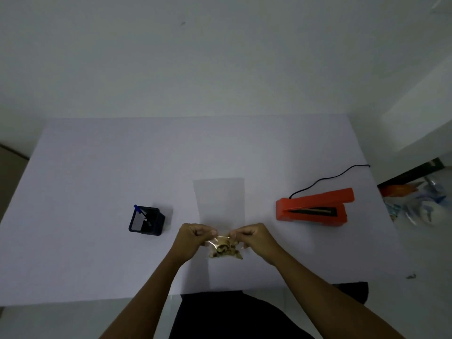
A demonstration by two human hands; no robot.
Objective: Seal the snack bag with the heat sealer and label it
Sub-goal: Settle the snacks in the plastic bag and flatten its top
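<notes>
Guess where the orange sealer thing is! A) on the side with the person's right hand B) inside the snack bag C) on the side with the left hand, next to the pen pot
A: the orange heat sealer lies on the table out past the right hand, while the pen holder stands over by the left hand.

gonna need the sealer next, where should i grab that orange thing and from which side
Judging by its pose, take the orange heat sealer by its long upper arm, from above with the right hand. The jaws gape toward the right, the hinge and black cord sit at left, so keep fingers off the gap.
</notes>
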